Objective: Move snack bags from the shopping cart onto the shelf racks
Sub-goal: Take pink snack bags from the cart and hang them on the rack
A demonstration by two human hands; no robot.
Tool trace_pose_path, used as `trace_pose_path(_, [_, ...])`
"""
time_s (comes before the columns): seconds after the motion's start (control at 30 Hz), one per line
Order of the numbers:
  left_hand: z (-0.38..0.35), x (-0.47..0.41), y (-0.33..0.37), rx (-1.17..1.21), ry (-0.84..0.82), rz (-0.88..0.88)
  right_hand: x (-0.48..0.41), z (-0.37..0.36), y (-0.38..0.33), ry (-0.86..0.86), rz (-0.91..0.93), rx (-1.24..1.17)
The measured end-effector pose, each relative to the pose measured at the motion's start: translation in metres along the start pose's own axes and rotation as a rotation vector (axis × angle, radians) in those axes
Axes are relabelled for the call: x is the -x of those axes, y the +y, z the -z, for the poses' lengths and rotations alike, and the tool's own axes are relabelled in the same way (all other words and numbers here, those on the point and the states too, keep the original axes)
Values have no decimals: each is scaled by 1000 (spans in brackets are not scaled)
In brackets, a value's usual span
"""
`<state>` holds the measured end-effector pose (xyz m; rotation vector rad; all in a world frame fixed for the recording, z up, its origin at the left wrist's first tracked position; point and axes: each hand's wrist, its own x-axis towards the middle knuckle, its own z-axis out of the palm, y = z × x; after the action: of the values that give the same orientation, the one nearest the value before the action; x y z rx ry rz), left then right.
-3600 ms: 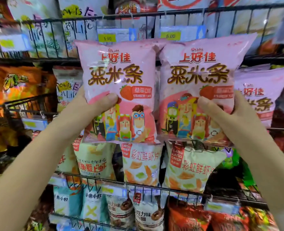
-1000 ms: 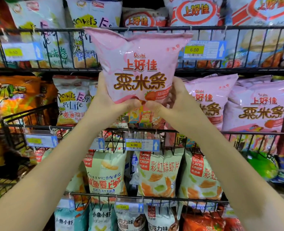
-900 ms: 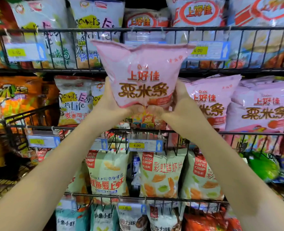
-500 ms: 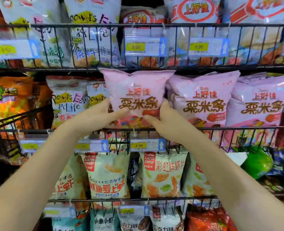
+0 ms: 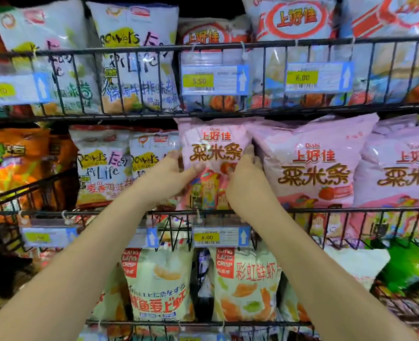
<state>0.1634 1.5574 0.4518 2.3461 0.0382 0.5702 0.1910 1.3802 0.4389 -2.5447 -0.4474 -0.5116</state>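
A pink snack bag [image 5: 213,153] with brown Chinese lettering stands upright inside the middle wire rack [image 5: 326,209], squeezed between white bags and other pink ones. My left hand [image 5: 169,175] grips its left edge with the thumb on the front. My right hand [image 5: 244,178] holds its right edge, fingers tucked behind the bag next to the neighbouring pink bag [image 5: 311,166]. Both forearms reach up over the rack's front rail. The shopping cart is out of view.
Another pink bag [image 5: 400,173] fills the rack's right end. White "Life" bags [image 5: 105,168] sit left of my hands, orange bags [image 5: 11,158] further left. The upper rack [image 5: 154,49] is packed with white and red bags. Green-cream crisp bags [image 5: 159,286] hang below, behind price tags [image 5: 220,236].
Both hands have lowered the pink bag from in front of the upper rack and pushed it back into the middle rack, left of the other pink bags. The camera moved closer.
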Motion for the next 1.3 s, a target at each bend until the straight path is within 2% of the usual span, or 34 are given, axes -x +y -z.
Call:
trace_pose_path(0.1, [-3, -4, 7, -19, 17, -3, -8, -1, -3, 69, -50, -55])
trace_pose_path(0.2, [-10, -6, 9, -71, 21, -25, -11, -4, -3, 11, -48, -33])
trace_pose_path(0.33, [-21, -6, 13, -114, -64, -76, -7, -4, -9, -19, -64, 320])
trace_pose_path(0.43, [-25, -2, 13, -228, -101, -100, -4, -8, -5, -12, -120, 278])
trace_pose_path(0.57, [-20, 5, 15, -238, -126, -106, 12, 0, -10, -26, -113, 248])
trace_pose_path(0.6, [-19, 7, 16, -233, -134, -111, 16, 3, -11, -60, -101, 213])
trace_pose_path(0.67, [-16, 11, 19, -216, -150, -122, 26, 3, -9, -33, -139, -23])
trace_pose_path(0.77, [-14, 13, 17, -167, -150, -115, 31, 3, 1, 61, 2, -27])
trace_pose_path(0.97, [-11, 19, 17, -178, -34, -55, 47, 8, 23, 126, 97, -95])
trace_pose_path(1.07, [-12, 28, 18, -293, 120, -50, 57, 12, 34, 224, 130, -170])
trace_pose_path(1.13, [-18, 36, 19, -365, 263, -111, 67, 19, 43, 297, 122, -274])
trace_pose_path(1.2, [-29, 44, 26, -324, 335, -268, 74, 26, 55, 369, 102, -343])
trace_pose_path(1.3, [-57, 51, 46, -186, 255, -478, 77, 34, 72, 420, 98, -382])
